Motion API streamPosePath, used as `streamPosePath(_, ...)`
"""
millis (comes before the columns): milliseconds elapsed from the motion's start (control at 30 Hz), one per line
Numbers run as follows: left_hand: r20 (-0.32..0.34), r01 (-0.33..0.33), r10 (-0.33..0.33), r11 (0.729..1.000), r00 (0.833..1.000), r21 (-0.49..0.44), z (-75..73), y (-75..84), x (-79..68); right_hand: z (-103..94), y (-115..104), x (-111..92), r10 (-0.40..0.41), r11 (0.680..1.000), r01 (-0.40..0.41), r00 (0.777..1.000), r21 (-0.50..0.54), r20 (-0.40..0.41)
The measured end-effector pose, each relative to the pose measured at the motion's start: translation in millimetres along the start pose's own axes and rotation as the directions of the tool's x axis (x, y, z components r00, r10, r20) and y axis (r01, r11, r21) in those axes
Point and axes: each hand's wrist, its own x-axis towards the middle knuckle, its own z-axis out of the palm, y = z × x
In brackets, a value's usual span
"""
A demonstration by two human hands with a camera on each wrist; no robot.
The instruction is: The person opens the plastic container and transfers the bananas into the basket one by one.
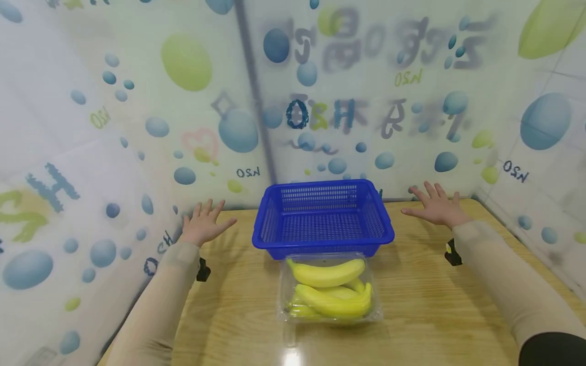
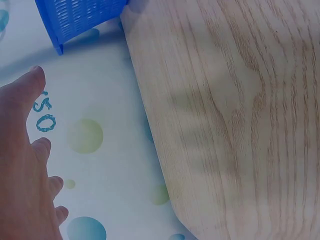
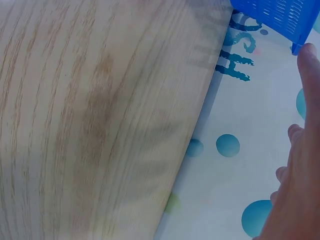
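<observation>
Blue basket (image 1: 322, 243), mid-frame, should handle light and stiff, best held by its side rims (image 1: 262, 216); left hand (image 1: 203, 225) and right hand (image 1: 438, 206) are spread, holding nothing.

long beige sleeves (image 1: 496, 279), creased on the left, small angular black wrist blocks (image 1: 203, 271), bare fingers (image 2: 22, 90)

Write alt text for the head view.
A clear plastic box of yellow bananas sits in front of a rectangular blue plastic basket on a wooden table. A person's left hand and right hand, fingers spread, flank the basket.
</observation>
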Motion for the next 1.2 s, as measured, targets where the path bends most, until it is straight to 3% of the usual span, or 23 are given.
streamPosePath(567, 0.002, -0.006, 0.006, 1.0, 1.0, -0.006, 2.6, -0.3, 1.3, -2.8, -2.4, -0.4, 0.01, 1.0, -0.01, 1.0, -0.002, 0.023)
streamPosePath(833, -0.029, -0.01, 0.011, 1.0, 1.0, 0.014, 7.4, -3.9, 0.6, 1.9, -10.5, -0.9, -0.03, 0.989, 0.031, 0.999, 0.144, -0.014)
streamPosePath(1033, -0.088, -0.056, 0.05, 0.996, 0.995, -0.067, 8.7, -3.6, -5.0, 4.2, -25.9, -5.5, -0.077, 0.978, 0.081, 0.997, 0.194, -0.027)
streamPosePath(1200, -0.098, -0.056, 0.038, 0.981, 0.994, -0.186, 8.5, 5.4, -18.7, 8.5, -35.9, -15.4, -0.116, 0.957, 0.129, 0.991, 0.259, -0.064)
